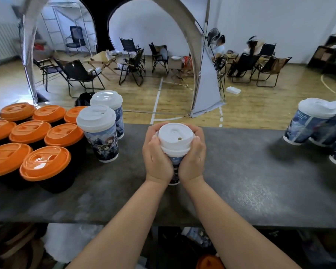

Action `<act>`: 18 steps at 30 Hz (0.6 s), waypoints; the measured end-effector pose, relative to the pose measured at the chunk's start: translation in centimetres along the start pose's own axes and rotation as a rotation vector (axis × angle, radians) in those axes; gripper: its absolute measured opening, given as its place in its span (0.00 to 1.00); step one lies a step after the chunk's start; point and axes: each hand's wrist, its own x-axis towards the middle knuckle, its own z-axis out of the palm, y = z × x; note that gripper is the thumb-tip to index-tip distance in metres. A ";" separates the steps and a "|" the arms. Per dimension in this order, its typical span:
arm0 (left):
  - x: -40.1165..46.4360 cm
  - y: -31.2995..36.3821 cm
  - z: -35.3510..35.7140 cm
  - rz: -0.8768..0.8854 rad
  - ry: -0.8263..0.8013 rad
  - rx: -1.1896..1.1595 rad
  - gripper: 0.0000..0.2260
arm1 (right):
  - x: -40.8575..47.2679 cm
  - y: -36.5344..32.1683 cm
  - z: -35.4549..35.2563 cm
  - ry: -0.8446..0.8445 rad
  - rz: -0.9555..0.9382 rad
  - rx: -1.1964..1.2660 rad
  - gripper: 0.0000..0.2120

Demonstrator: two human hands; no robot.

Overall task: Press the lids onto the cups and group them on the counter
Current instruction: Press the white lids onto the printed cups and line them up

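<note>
A printed blue paper cup (pixel 175 167) with a white lid (pixel 175 137) stands in the middle of the dark counter (pixel 241 181). My left hand (pixel 157 152) and my right hand (pixel 193 152) wrap it from both sides, thumbs on the lid's rim. Two white-lidded printed cups (pixel 100 131) stand upright to the left. Three more white-lidded printed cups (pixel 308 121) are grouped at the right edge of view.
Several black cups with orange lids (pixel 45 164) crowd the counter's left end. Beyond the counter's far edge lies a wooden floor with folding chairs, a tent arch and seated people. An orange lid (pixel 209 263) shows under the counter.
</note>
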 end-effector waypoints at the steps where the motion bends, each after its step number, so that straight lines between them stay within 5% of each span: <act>1: 0.1 0.1 -0.2 0.012 -0.012 0.035 0.15 | -0.1 0.0 0.0 -0.007 0.007 -0.006 0.14; 6: 2.3 0.2 -3.0 0.103 -0.027 0.398 0.11 | -1.3 -1.3 -1.3 -0.098 0.033 -0.193 0.16; 12: 0.1 1.6 -2.9 -0.145 -0.048 0.108 0.16 | -0.5 -1.4 -1.9 -0.049 0.065 -0.249 0.20; 18: -1.3 0.5 -1.3 -0.069 -0.053 0.085 0.15 | -0.3 -1.0 -0.8 -0.090 0.061 -0.038 0.18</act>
